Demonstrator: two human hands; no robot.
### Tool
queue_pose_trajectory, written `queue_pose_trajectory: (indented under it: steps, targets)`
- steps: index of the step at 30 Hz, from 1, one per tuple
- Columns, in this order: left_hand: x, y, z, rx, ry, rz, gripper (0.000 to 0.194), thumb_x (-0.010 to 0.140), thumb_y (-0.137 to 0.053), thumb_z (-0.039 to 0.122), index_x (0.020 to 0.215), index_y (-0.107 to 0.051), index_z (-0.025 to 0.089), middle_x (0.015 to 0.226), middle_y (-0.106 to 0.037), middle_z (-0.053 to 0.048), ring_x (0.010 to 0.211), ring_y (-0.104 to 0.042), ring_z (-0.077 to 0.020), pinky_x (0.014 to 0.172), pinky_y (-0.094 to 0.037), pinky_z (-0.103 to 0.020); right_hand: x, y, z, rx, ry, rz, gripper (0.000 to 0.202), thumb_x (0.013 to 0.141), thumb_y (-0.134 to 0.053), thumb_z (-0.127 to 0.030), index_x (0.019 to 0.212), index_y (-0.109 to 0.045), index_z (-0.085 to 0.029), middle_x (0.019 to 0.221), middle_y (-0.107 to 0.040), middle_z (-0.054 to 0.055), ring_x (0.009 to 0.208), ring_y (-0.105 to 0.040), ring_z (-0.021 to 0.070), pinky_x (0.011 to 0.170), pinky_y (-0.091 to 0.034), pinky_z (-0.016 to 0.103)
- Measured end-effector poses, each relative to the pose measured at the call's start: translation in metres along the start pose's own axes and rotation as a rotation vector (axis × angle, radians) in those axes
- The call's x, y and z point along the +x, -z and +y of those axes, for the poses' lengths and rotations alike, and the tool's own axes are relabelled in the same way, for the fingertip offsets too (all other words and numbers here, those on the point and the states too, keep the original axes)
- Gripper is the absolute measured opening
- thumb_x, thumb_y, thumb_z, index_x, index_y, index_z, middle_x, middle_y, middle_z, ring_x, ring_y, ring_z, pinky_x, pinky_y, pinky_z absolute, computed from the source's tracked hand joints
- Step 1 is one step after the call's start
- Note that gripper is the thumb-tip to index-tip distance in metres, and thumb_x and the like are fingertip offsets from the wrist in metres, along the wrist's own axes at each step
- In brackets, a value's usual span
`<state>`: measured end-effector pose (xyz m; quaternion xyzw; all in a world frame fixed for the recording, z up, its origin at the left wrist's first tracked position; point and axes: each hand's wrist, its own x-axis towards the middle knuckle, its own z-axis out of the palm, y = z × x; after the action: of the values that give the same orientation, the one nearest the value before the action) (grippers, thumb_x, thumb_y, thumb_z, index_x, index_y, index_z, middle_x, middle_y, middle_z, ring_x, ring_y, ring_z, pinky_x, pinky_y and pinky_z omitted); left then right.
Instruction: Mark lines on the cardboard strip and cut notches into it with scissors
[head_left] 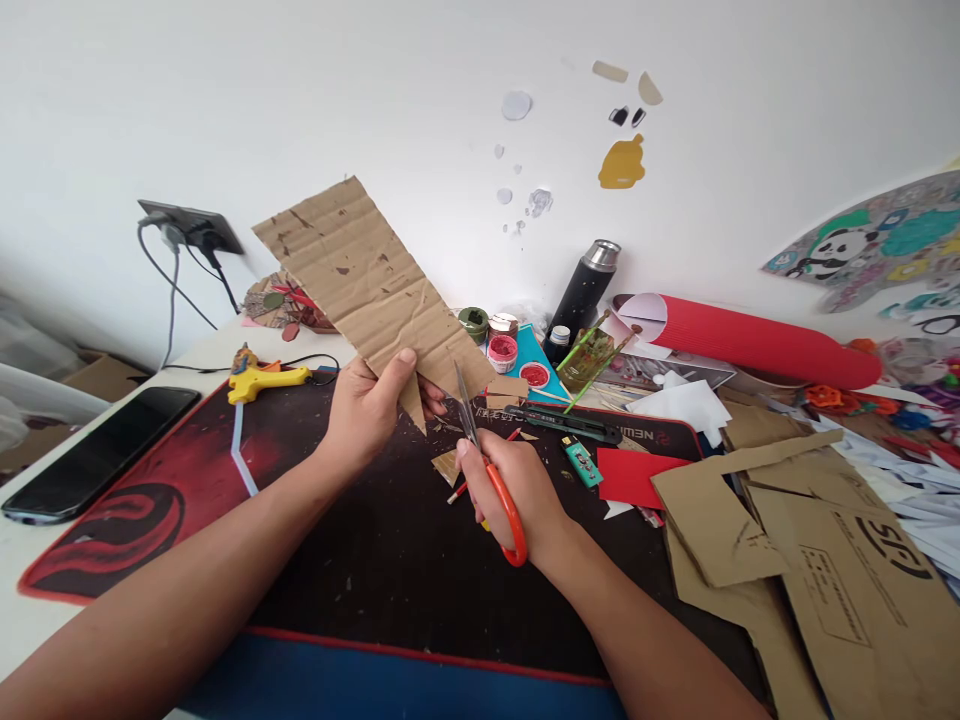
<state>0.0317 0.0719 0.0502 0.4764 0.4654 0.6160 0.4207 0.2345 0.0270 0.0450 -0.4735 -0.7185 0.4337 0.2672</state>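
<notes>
My left hand (379, 400) grips a long piece of brown cardboard (375, 270) by its lower edge, thumb on the near face and fingers behind. The cardboard is raised and tilted above the mat, with creases and dark marks on it. A pointed flap hangs at its lower edge. In my right hand (510, 480) is a pair of scissors (506, 510) with orange handles. Their blades point up at the cardboard's lower right corner; whether they touch it I cannot tell. Beneath lie a small cardboard scrap (448, 467) and a red pencil (459, 492).
A yellow glue gun (266, 380) and a black phone (101, 450) lie at left. Behind are paint jars (502, 352), a black flask (585, 285) and a jar with brushes (589, 365). Cardboard sheets (847, 570) pile up at right, near a utility knife (574, 424).
</notes>
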Motion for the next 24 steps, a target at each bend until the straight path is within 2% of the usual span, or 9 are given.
queue_pose_trajectory:
  steps: [13, 18, 24]
  targets:
    - [0.0006, 0.0009, -0.0026, 0.018, 0.008, -0.008, 0.042, 0.097, -0.067, 0.058, 0.076, -0.07, 0.022, 0.065, -0.076, -0.007, 0.052, -0.075, -0.025, 0.045, -0.063, -0.032, -0.001, -0.0011, -0.0004, -0.025, -0.015, 0.021, 0.044, 0.115, -0.048, -0.052, 0.078, -0.049, -0.028, 0.048, -0.054, -0.004, 0.043, -0.06, 0.019, 0.054, -0.043, 0.03]
    - [0.0015, 0.0005, -0.0027, -0.003, -0.002, -0.011, 0.045, 0.095, -0.07, 0.06, 0.07, -0.069, 0.022, 0.062, -0.074, -0.006, 0.047, -0.072, -0.0232, 0.043, -0.062, -0.032, -0.0004, -0.0012, -0.0008, -0.034, -0.006, 0.029, 0.045, 0.114, -0.05, -0.052, 0.077, -0.046, -0.029, 0.047, -0.053, -0.004, 0.041, -0.058, 0.0181, 0.053, -0.041, 0.03]
    - [0.0008, 0.0014, -0.0023, -0.027, -0.005, -0.023, 0.045, 0.098, -0.07, 0.056, 0.068, -0.069, 0.022, 0.064, -0.076, -0.007, 0.048, -0.072, -0.0236, 0.043, -0.063, -0.033, 0.0003, -0.0014, -0.0015, -0.106, 0.045, 0.054, 0.042, 0.114, -0.045, -0.046, 0.075, -0.043, -0.028, 0.05, -0.052, -0.003, 0.046, -0.059, 0.0187, 0.054, -0.038, 0.03]
